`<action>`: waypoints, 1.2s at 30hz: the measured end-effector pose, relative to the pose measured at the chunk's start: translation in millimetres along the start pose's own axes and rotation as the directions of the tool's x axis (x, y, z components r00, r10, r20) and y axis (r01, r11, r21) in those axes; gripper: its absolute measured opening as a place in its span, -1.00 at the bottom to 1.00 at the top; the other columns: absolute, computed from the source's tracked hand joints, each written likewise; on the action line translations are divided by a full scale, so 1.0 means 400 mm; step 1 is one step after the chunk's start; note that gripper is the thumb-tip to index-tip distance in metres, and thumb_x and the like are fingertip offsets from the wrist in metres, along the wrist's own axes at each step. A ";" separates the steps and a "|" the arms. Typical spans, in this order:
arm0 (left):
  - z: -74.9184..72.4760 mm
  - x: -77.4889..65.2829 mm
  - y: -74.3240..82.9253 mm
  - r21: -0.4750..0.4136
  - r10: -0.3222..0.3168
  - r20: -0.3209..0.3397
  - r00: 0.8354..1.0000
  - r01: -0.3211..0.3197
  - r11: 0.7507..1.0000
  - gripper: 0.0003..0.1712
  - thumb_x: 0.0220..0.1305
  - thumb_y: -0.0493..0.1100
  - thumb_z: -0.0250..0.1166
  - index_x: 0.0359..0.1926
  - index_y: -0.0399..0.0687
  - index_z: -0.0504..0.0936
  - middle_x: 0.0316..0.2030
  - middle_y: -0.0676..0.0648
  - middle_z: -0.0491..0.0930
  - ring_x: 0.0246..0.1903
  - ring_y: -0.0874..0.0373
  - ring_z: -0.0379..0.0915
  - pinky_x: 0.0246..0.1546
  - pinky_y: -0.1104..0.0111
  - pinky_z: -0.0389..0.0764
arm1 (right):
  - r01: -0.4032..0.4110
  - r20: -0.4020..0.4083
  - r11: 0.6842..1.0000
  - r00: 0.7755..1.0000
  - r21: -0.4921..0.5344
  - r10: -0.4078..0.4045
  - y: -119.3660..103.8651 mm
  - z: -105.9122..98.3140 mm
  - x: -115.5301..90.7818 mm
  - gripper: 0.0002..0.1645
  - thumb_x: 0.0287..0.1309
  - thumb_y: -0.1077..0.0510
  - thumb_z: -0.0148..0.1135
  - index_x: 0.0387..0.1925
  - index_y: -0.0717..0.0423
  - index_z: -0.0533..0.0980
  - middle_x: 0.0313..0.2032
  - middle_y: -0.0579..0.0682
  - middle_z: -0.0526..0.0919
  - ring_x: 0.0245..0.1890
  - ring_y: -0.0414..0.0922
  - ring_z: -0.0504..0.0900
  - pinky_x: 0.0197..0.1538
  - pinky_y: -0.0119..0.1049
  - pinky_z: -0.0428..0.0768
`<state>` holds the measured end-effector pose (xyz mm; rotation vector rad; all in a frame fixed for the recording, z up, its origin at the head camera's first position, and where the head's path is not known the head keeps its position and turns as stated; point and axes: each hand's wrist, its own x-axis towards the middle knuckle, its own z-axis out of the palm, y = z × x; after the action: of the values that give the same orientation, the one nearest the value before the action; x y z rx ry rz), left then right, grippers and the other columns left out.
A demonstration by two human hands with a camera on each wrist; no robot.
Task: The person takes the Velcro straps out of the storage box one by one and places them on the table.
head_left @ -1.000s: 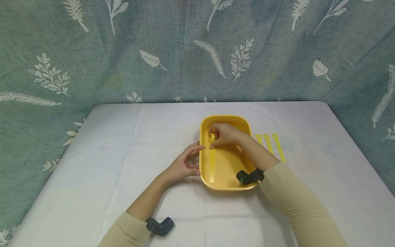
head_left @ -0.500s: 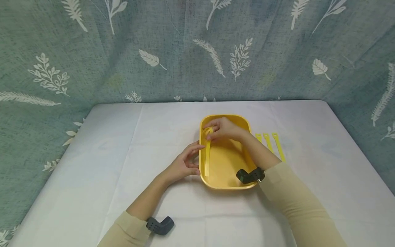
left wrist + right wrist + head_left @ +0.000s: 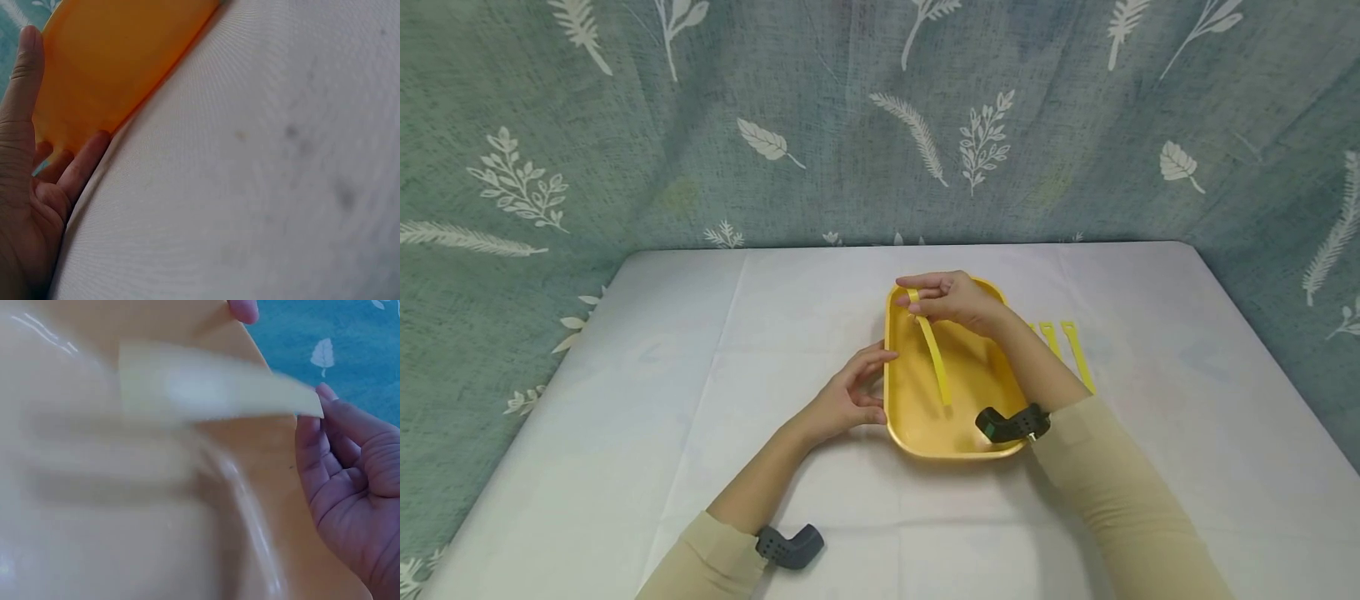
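A yellow tray [image 3: 925,435] with raised walls and rounded corners sits on the white cloth. My left hand [image 3: 850,396] rests against its left side with fingers spread, fingertips at the rim. In the left wrist view, those fingers [image 3: 81,164] touch the tray's outer wall [image 3: 125,62]. Over the tray's far left corner my right hand [image 3: 962,304] pinches one end of a thin yellow strip [image 3: 936,358] between thumb and fingers. The strip slants down over the tray floor, its free end blurred. The right wrist view shows the strip [image 3: 200,384] curving from the fingertips.
Several more yellow strips [image 3: 1078,358] with notched heads lie on the white cloth [image 3: 587,467], right of the tray and partly hidden by the right forearm. A green leaf-patterned curtain [image 3: 820,125] hangs behind the table. Both wrists wear dark camera mounts [image 3: 790,547].
My right hand has moved away from me toward the tray's far left corner, lifting the strip. The strip's lower end has swung right, off the left side of the tray. The left hand stays put.
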<state>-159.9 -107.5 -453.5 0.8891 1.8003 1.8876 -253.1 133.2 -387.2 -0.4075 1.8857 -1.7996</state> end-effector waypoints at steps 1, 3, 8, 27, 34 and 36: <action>0.000 0.000 0.001 0.000 0.000 -0.002 1.000 0.000 1.000 0.09 -0.14 0.09 0.44 0.35 -0.25 0.14 0.47 -0.21 -0.25 0.39 -0.27 -0.10 0.00 0.20 0.61 | 0.000 0.005 1.000 1.000 0.011 0.000 -0.001 0.000 0.001 -0.41 0.21 0.33 0.19 0.28 0.16 0.36 0.07 0.12 0.60 -0.10 0.09 0.63 -0.16 -0.31 0.65; -0.001 -0.002 0.003 0.005 -0.003 -0.005 1.000 0.003 1.000 0.09 -0.15 0.10 0.44 0.35 -0.24 0.15 0.47 -0.21 -0.24 0.39 -0.27 -0.08 0.00 0.20 0.61 | 0.000 0.023 0.999 1.000 0.036 -0.001 -0.002 0.001 0.002 -0.37 0.20 0.36 0.18 0.31 0.14 0.32 0.16 0.09 0.53 -0.13 0.07 0.64 -0.09 -0.25 0.68; -0.005 -0.005 0.005 0.011 -0.016 -0.005 1.000 0.016 1.000 0.09 -0.15 0.11 0.44 0.36 -0.21 0.15 0.47 -0.20 -0.25 0.39 -0.26 -0.09 0.01 0.21 0.60 | 0.005 0.062 0.997 0.998 0.072 -0.009 -0.005 0.001 0.002 -0.19 0.13 0.46 0.19 0.39 0.06 0.20 0.35 0.06 0.28 -0.14 -0.03 0.68 -0.07 -0.18 0.68; 0.001 0.000 0.000 0.005 -0.009 0.002 1.000 0.009 1.000 0.12 -0.15 0.14 0.45 0.35 -0.27 0.13 0.47 -0.22 -0.27 0.40 -0.27 -0.11 -0.01 0.19 0.62 | 0.077 0.095 0.994 0.993 -0.073 -0.069 -0.040 -0.030 -0.021 0.07 0.00 0.43 0.34 0.45 -0.15 0.06 0.45 -0.10 0.07 0.07 -0.05 0.59 -0.08 -0.16 0.68; 0.002 -0.001 0.000 -0.013 -0.015 -0.006 1.000 0.015 1.000 0.11 -0.17 0.11 0.46 0.34 -0.26 0.15 0.47 -0.17 -0.26 0.41 -0.24 -0.12 -0.01 0.21 0.62 | 0.084 0.034 0.991 0.996 -0.103 -0.081 -0.077 -0.046 -0.046 0.04 0.01 0.39 0.35 0.44 -0.15 0.08 0.44 -0.09 0.10 0.47 -0.04 -0.09 -0.15 -0.20 0.70; 0.000 -0.002 0.001 -0.011 -0.015 -0.008 1.000 0.015 1.000 0.10 -0.17 0.12 0.46 0.33 -0.24 0.16 0.48 -0.15 -0.27 0.41 -0.23 -0.12 -0.02 0.21 0.62 | 0.079 0.018 0.991 0.997 -0.105 -0.077 -0.088 -0.054 -0.053 0.02 0.03 0.38 0.34 0.44 -0.17 0.09 0.44 -0.10 0.12 0.43 -0.07 0.08 -0.16 -0.21 0.71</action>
<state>-159.0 -108.1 -453.4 0.8627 1.7944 1.8924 -251.4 159.7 -349.2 -0.5369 1.9861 -1.7463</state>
